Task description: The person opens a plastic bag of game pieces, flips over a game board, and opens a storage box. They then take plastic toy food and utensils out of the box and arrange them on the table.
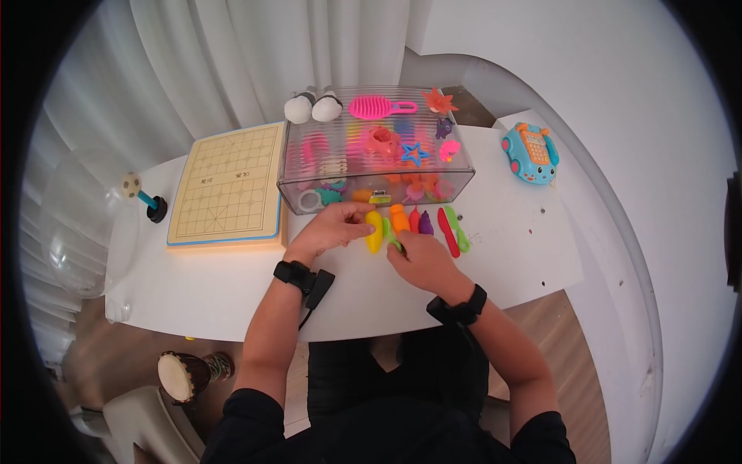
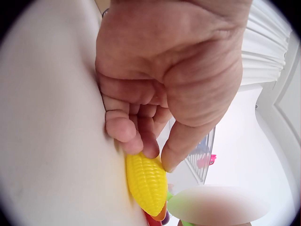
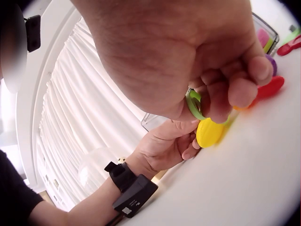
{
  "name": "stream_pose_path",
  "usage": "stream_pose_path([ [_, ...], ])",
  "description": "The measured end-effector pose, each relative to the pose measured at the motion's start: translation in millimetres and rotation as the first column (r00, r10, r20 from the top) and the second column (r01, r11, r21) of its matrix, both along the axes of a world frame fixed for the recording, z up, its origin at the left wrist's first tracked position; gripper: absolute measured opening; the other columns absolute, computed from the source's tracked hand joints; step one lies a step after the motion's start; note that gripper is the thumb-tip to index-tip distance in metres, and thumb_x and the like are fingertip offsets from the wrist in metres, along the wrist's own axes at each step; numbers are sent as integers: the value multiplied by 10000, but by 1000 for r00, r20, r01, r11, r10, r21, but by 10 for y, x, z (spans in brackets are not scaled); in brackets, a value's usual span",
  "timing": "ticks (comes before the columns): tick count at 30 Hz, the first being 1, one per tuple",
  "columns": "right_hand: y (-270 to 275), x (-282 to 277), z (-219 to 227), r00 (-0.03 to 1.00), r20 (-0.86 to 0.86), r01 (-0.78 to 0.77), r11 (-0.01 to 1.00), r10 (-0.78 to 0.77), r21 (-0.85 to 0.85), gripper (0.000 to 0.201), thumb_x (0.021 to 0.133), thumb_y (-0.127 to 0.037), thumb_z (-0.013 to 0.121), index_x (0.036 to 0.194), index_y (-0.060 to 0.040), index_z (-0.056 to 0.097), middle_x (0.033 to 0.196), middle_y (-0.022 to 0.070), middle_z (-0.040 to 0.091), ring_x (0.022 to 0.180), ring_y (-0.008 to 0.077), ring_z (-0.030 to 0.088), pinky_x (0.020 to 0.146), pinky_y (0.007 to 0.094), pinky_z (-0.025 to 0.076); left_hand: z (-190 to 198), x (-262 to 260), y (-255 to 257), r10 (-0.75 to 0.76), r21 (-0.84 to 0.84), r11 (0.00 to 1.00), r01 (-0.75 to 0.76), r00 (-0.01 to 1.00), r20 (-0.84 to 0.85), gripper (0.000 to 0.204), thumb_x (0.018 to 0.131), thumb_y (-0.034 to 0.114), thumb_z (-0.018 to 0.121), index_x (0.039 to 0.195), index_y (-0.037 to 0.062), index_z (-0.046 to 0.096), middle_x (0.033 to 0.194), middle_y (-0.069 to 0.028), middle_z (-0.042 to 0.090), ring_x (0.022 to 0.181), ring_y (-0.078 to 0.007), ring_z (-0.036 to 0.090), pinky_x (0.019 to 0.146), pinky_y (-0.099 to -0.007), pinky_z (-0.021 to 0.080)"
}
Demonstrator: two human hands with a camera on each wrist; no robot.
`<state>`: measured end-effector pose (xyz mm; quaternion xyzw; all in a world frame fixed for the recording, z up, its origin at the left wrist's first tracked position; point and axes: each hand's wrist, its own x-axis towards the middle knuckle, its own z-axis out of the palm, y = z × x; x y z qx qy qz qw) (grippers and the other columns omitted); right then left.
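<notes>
My left hand [image 1: 334, 230] pinches a yellow toy corn cob [image 2: 146, 182] at one end, thumb on one side and fingertips on the other. The corn lies close over the white table. To its right, my right hand [image 1: 425, 259] holds a thin, curved green toy piece [image 3: 194, 104] between thumb and fingers, which hide most of it. Just beyond that hand lie an orange toy carrot [image 1: 399, 219], a red toy chili [image 1: 414, 220] and a purple toy eggplant [image 1: 426, 223], side by side.
A red toy knife [image 1: 448, 233] and a green toy utensil [image 1: 461, 233] lie right of the row. Behind stands a clear drawer box [image 1: 371, 174] with toys in and on it. A Chinese chess board [image 1: 226, 185] is at left, a toy telephone [image 1: 531, 155] at right.
</notes>
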<state>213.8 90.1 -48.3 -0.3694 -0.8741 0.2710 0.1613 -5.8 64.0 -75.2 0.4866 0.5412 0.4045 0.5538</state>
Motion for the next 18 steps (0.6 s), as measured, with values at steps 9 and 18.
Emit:
stream_pose_path([
  [9, 5, -59, 87, 998, -23, -54, 996, 53, -78, 325, 875, -306, 554, 790, 7, 572, 665, 187, 601, 640, 372, 597, 580, 465, 452, -14, 1, 11, 1, -5, 1000, -1, 1000, -1, 463, 828, 109, 712, 1253, 5, 561, 781, 24, 554, 634, -42, 500, 479, -185, 379],
  [18, 29, -38, 47, 999, -32, -30, 994, 27, -102, 325, 883, -307, 552, 784, 2, 567, 650, 201, 586, 636, 388, 589, 569, 474, 441, -2, 2, 9, -4, -8, 1000, 4, 1000, -15, 464, 832, 114, 711, 1259, 14, 560, 778, 27, 545, 632, -41, 495, 480, -185, 379],
])
